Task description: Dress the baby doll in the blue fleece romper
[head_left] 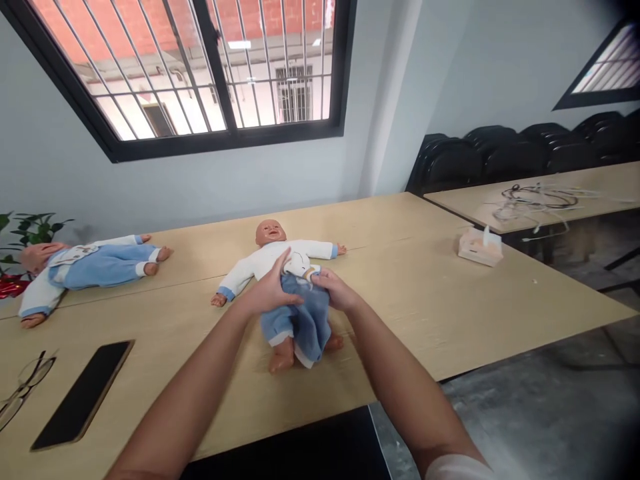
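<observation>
The right hand (337,288) pinches the upper edge of the blue trousers (313,323); the left hand (273,290) spreads at their waist, but whether it grips cloth is hard to tell. A light, even pull should keep the fabric untwisted. The doll (269,253) lies face-up beneath, on the tabletop (400,293). Farther right, the tissue box (477,250) has a tissue (486,235) poking out.

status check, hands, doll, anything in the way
Left hand open against blue trousers, right hand pinching their top edge. Doll on its back. Phone, glasses off left, out of the way.
</observation>
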Motion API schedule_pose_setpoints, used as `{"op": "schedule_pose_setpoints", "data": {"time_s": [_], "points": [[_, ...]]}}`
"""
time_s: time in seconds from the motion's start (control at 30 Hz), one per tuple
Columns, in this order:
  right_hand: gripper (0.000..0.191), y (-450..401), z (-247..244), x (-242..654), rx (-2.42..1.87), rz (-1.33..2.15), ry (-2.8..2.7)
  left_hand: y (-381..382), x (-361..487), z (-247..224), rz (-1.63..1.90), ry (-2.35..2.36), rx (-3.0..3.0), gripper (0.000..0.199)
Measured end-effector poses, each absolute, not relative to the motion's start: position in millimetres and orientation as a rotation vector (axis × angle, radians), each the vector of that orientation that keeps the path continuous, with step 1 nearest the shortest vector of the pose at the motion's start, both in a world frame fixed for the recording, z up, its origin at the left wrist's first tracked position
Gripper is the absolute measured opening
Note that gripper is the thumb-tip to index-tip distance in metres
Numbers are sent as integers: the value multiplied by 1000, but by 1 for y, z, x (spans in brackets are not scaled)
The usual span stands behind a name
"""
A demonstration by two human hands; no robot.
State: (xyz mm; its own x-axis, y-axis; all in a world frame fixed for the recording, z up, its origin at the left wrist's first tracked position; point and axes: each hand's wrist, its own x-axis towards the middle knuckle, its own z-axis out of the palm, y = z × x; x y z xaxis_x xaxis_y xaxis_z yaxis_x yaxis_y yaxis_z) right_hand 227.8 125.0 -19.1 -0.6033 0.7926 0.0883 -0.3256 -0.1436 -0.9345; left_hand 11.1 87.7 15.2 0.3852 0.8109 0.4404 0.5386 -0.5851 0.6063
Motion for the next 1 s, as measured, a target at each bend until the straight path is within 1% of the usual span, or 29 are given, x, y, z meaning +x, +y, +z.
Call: {"op": "schedule_pose_setpoints", "data": {"time_s": [0.07, 0.1, 0.13, 0.17, 0.23, 0.33, 0.4, 0.53, 0.6, 0.67, 0.7, 0.8, 0.83, 0.9, 0.93, 1.0], "points": [[48, 131, -17, 236, -571, 1776, -1369, 101, 14, 11, 841, 1030, 2153, 72], [47, 135, -16, 240, -583, 1720, -1387, 105, 13, 7, 796, 987, 2058, 61], [44, 139, -15, 244, -601, 1655, -1418, 108, 10, 2, 808, 973, 1943, 57], [40, 143, -14, 247, -626, 1592, -1467, 110, 7, -3, 866, 981, 1812, 56], [36, 148, -13, 252, -686, 1508, -1609, 113, 1, -13, 1017, 1020, 1546, 62], [37, 149, -12, 255, -758, 1501, -1856, 113, -2, -21, 1075, 1085, 1376, 72], [39, 148, -12, 252, -765, 1500, -1888, 110, 1, -17, 1015, 1100, 1544, 71], [45, 147, -14, 242, -669, 1480, -1556, 99, 15, -2, 846, 1040, 2110, 68], [47, 146, -16, 238, -622, 1514, -1438, 96, 18, 2, 792, 1018, 2165, 61], [48, 144, -17, 237, -591, 1579, -1418, 97, 17, 0, 835, 1015, 2029, 54], [49, 142, -16, 237, -578, 1622, -1444, 99, 15, -2, 893, 1027, 1899, 55], [56, 139, -13, 241, -599, 1733, -1707, 107, 9, -13, 1060, 1058, 1469, 66], [54, 139, -12, 243, -630, 1729, -1805, 109, 7, -15, 1080, 1060, 1384, 70], [42, 142, -13, 246, -691, 1672, -1879, 109, 7, -17, 1055, 1048, 1389, 72], [37, 144, -14, 247, -703, 1645, -1836, 108, 9, -16, 1012, 1036, 1475, 71], [34, 148, -19, 250, -678, 1651, -1650, 103, 12, -9, 908, 999, 1725, 69]]}}
